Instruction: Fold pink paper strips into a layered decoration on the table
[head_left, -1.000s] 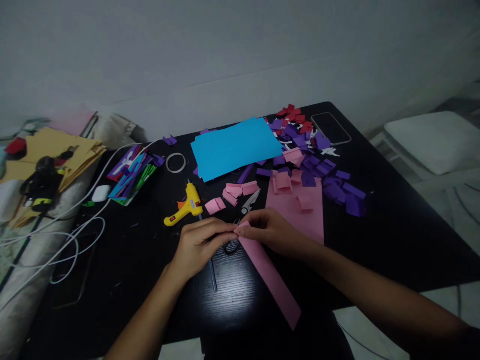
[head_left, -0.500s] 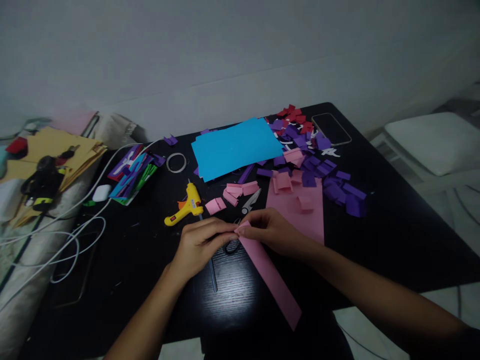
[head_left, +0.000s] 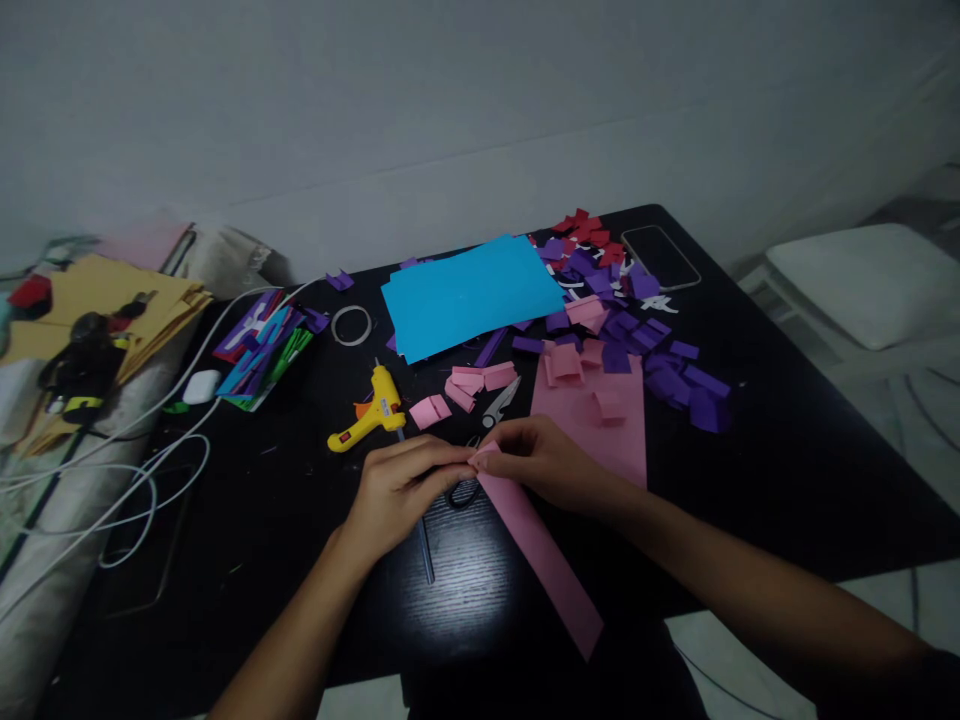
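We see what looks like a room in a home set up for papercraft: a black tabletop point(head_left: 285, 590) against a plain wall point(head_left: 420, 120), with a yellow glue gun point(head_left: 384, 398), blue sheets point(head_left: 472, 300) and purple scraps point(head_left: 679, 380), a white-seated chair point(head_left: 862, 280) standing at far right.

From my fingers point(head_left: 444, 456), bare worktop point(head_left: 795, 480) gave passage at three o'clock, beyond my right forearm point(head_left: 720, 550), and at eight, past my left forearm point(head_left: 304, 610). The yellow glue gun point(head_left: 382, 400) blocked ten, blue sheets point(head_left: 472, 300) twelve, scissor blades point(head_left: 500, 403) one, purple scraps point(head_left: 675, 375) two.
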